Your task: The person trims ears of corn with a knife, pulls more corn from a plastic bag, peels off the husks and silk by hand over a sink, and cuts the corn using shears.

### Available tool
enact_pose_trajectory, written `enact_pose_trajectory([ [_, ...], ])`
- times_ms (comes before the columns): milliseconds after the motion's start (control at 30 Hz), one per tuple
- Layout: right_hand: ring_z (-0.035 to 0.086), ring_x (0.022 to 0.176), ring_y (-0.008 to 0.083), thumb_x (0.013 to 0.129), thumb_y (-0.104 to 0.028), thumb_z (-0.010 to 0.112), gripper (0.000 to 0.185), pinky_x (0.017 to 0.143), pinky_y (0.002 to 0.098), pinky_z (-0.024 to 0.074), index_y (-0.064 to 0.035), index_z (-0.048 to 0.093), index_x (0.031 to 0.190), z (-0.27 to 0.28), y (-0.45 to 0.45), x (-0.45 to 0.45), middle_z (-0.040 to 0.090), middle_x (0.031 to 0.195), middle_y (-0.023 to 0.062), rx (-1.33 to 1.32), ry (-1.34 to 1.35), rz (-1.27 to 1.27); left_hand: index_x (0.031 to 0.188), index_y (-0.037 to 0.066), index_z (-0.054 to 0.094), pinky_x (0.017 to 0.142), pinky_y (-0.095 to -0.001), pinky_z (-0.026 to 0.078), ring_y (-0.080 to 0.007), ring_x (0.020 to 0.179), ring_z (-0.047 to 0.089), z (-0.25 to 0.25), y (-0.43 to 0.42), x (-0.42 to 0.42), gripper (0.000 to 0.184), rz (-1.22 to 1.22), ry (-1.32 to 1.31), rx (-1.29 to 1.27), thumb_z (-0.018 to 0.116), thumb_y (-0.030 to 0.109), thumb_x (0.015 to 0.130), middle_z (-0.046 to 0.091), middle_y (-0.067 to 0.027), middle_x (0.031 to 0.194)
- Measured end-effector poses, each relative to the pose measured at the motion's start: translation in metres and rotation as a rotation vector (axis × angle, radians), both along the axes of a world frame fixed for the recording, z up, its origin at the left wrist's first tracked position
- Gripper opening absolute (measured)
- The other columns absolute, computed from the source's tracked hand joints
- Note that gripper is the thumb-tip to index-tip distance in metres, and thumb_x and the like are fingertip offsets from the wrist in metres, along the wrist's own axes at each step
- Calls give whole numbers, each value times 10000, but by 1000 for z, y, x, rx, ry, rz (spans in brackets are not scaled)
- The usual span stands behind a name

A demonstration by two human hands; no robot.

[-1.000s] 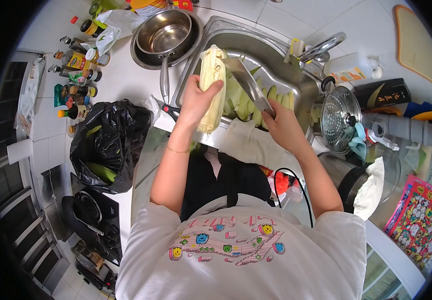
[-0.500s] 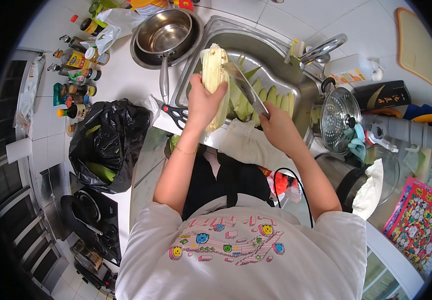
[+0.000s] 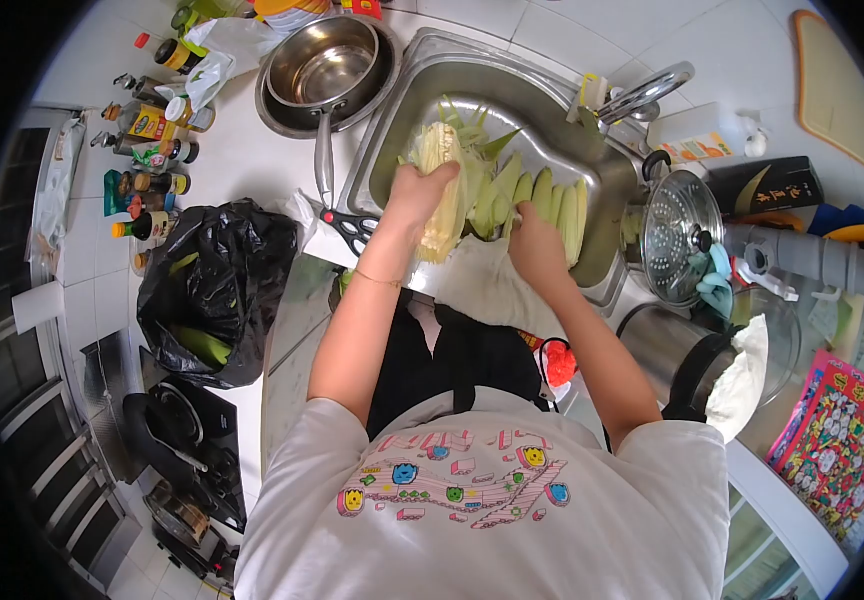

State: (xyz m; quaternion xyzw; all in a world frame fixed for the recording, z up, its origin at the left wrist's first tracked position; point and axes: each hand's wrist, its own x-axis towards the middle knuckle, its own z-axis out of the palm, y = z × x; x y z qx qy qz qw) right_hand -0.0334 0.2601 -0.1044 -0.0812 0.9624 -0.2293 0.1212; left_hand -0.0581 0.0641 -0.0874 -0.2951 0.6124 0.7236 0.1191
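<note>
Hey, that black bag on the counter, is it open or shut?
Open: the bag's mouth gapes, showing green husk inside.

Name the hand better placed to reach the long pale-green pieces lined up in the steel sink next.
Right, probably: the right hand is beside the long pale-green pieces, while the left hand is farther away and holds the pale-yellow corn cob. Whether the right grip is free is unclear.

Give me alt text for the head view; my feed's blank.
The left hand grips a pale corn ear over a sink holding green husks. The right hand hovers at its near side, grip contents unclear. A black bag sits left.
</note>
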Motion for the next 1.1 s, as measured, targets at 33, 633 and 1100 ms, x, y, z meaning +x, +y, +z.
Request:
enact_pose_trajectory([
  [33,632,746,433,854,-78,506,249,690,519,486,-19,542,1093,-1,5,-2,640,767,256,-44,-55,-21,1138,-116,464,624,-323,519,-188,783,622,3,0,1,539,-19,-21,49,701,257,830,609,-164,969],
  [633,642,623,347,804,-80,542,320,547,457,499,-110,559,1123,45,30,-2,646,697,154,193,156,286,1078,-62,428,724,-295,499,-174,846,604,-16,-15,30,455,-45,185,-227,708,200,832,608,-161,977],
  [1100,635,598,376,835,-62,512,254,527,484,490,-95,526,1086,70,3,1,623,638,176,309,71,261,1030,-46,364,752,-414,486,-406,845,626,-1,-26,31,406,-178,375,-583,656,164,843,612,-290,927],
])
